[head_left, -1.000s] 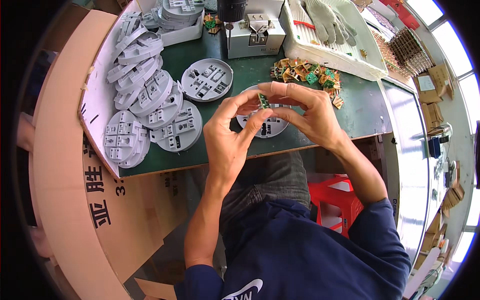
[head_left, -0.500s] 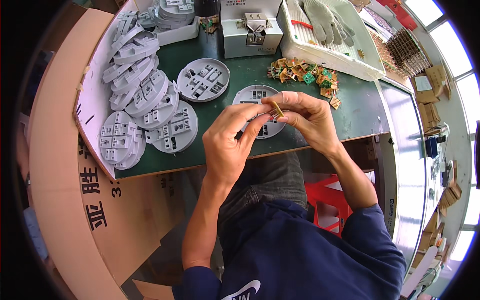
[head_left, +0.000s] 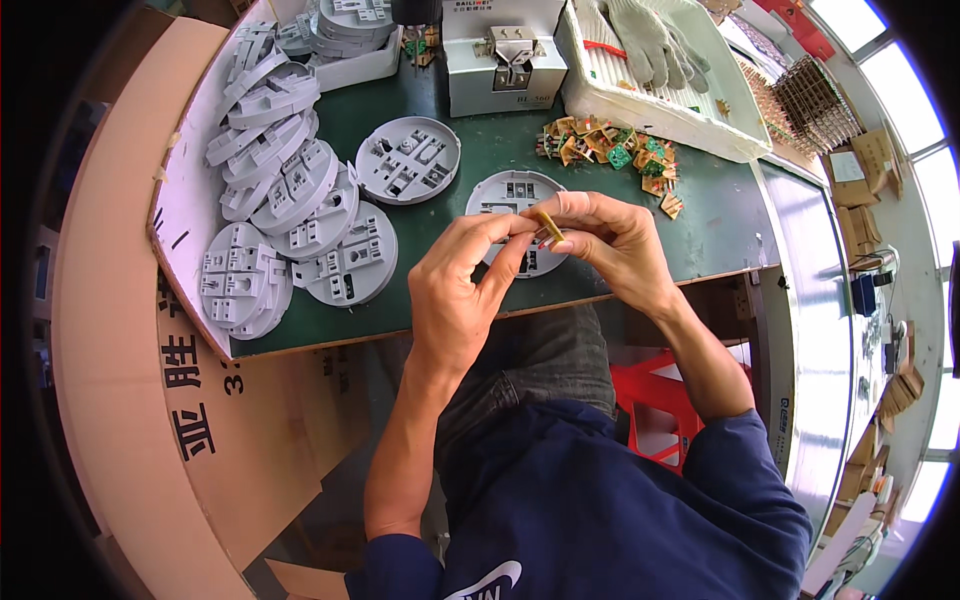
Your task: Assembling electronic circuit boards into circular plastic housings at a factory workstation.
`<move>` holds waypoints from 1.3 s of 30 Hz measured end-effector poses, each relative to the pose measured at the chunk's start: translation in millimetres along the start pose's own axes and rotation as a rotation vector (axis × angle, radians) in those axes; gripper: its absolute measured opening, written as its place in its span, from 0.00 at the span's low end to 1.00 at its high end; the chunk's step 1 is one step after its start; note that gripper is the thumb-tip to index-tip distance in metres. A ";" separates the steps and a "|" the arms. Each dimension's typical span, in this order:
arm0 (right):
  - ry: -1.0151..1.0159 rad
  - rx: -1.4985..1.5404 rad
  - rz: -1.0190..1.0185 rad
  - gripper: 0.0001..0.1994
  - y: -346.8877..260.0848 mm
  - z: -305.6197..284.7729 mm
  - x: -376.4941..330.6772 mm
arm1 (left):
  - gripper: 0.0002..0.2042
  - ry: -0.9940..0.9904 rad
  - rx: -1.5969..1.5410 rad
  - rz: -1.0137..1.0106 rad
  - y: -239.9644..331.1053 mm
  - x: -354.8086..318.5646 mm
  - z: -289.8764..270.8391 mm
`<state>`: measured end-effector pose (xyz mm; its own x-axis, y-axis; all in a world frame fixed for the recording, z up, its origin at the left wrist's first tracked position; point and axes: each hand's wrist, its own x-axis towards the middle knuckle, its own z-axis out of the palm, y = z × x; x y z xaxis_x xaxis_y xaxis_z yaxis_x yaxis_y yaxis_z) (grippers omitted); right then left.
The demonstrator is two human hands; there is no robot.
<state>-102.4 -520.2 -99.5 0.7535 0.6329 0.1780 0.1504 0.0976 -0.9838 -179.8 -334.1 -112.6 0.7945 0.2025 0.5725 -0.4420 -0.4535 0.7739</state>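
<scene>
The left hand (head_left: 452,288) at eight o'clock and right hand (head_left: 628,256) at four pinch a small board (head_left: 550,226), apparently to steady it.

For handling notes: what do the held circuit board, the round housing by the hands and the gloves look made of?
Circuit board: probably resin laminate, dull tan, thin and stiff-looking. Round housing: likely moulded plastic, matte grey, with slots and ribs. Gloves: apparently knitted fabric, limp folds; fibre unclear.

Place: an assembly workshop
Worktop (head_left: 720,225): green, its left edge lined with piled grey round housings (head_left: 295,185)
Far edge: a boxy machine (head_left: 505,70), small circuit boards (head_left: 615,152) heaped nearby
Beyond right edge: cardboard boxes (head_left: 862,170) near windows (head_left: 903,85)
</scene>
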 end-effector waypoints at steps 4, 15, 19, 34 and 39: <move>0.124 -0.208 0.014 0.15 -11.6 -6.6 12.6 | 0.17 -0.042 0.052 -0.025 -5.8 2.7 -8.2; -0.013 -1.040 -0.289 0.15 -2.6 -12.1 43.4 | 0.50 -0.167 0.397 -0.023 -18.2 -2.5 15.7; -0.018 -1.041 -0.245 0.15 -3.8 -11.6 45.7 | 0.44 -0.175 0.378 -0.038 -16.6 -1.3 12.5; 0.095 -0.832 -0.205 0.15 -16.6 5.8 24.3 | 0.09 0.163 -0.011 -0.166 -17.0 3.8 9.1; 0.105 -0.821 -0.177 0.16 -19.3 10.5 23.0 | 0.08 0.180 -0.058 -0.169 -17.9 2.9 9.5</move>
<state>-94.8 -499.5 -76.7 0.7246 0.5820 0.3690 0.6583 -0.4261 -0.6206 -165.6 -333.6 -127.3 0.7742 0.4250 0.4689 -0.3370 -0.3503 0.8739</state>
